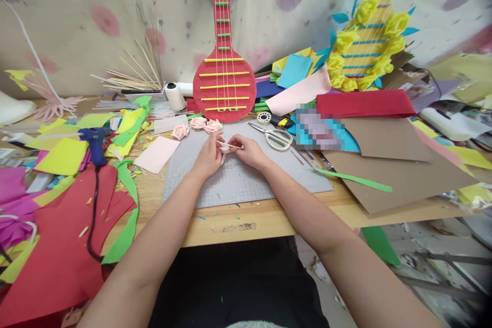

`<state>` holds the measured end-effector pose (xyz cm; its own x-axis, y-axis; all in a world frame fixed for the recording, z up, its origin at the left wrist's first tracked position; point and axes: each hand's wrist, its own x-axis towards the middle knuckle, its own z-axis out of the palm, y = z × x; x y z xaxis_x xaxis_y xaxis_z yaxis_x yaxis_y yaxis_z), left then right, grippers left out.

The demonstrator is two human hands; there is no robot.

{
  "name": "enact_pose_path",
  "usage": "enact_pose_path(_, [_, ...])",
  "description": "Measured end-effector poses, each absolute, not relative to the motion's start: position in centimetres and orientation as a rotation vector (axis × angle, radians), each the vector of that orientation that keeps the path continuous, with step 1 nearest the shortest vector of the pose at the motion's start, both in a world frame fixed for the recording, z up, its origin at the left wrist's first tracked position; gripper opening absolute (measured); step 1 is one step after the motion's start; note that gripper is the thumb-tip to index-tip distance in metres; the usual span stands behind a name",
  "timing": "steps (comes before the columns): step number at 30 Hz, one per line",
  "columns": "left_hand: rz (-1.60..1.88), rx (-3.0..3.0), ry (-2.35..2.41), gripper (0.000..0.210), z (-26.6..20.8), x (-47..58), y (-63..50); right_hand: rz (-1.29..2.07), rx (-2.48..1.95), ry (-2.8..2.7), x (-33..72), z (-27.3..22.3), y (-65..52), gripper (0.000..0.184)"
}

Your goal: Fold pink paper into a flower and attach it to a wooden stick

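Glue gun point(97, 146) lies well left of your hands, its cord trailing toward you. Beyond and left of your left hand point(209, 158), a low box point(144, 97) holds thin sticks point(132, 81), some rising steeply, others leaning far over to the left. Pink paper flowers point(198, 123) sit just past your left fingers. Between your hands is small pale pink paper point(226, 149), folded and narrow-edged, partly hidden by your fingers. Your left fingertips pinch one side, your right hand point(249, 152) the other. Scissors point(280, 140) lie just beyond your right hand, to its right.
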<state>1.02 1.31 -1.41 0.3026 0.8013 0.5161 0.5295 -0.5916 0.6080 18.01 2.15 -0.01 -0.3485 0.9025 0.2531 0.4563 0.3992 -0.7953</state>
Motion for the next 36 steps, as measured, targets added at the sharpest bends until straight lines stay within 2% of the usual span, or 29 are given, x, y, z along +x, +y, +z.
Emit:
enact_pose_path(6, [1.265, 2.238, 1.22, 0.055, -1.4, 1.2, 1.2, 0.836, -1.185, -1.971, 18.0, 0.2, 2.2, 0.013])
enact_pose_path(13, [1.208, 2.016, 1.214, 0.053, -1.1, 1.0, 1.1, 1.03, -1.145, -1.887, 17.7, 0.6, 2.0, 0.02])
enact_pose_path(18, [1.225, 1.956, 1.239, 0.051, -1.1, 0.8, 1.2, 0.986, -1.172, -1.883, 17.5, 0.0, 2.4, 0.012])
enact_pose_path(36, [1.339, 1.729, 1.123, 0.047, -1.5, 1.4, 1.5, 1.243, -1.113, -1.64, 16.9, 0.1, 2.5, 0.015])
